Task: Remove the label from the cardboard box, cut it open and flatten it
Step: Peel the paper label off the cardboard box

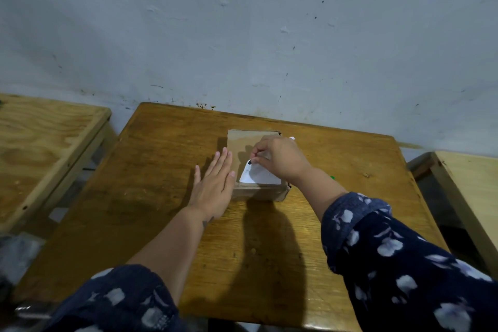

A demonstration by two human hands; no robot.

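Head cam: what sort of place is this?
Likely a bare workroom or classroom: scuffed painted wall, plain wooden table with similar tables either side, only a cardboard box out.

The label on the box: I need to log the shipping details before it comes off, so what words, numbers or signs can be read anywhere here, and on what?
None can be read.
White label on top of the cardboard box: a dark mark at its lifted corner, faint lines, too blurred to read; the right hand covers part of it.
Box, wooden table, wall: no text visible.
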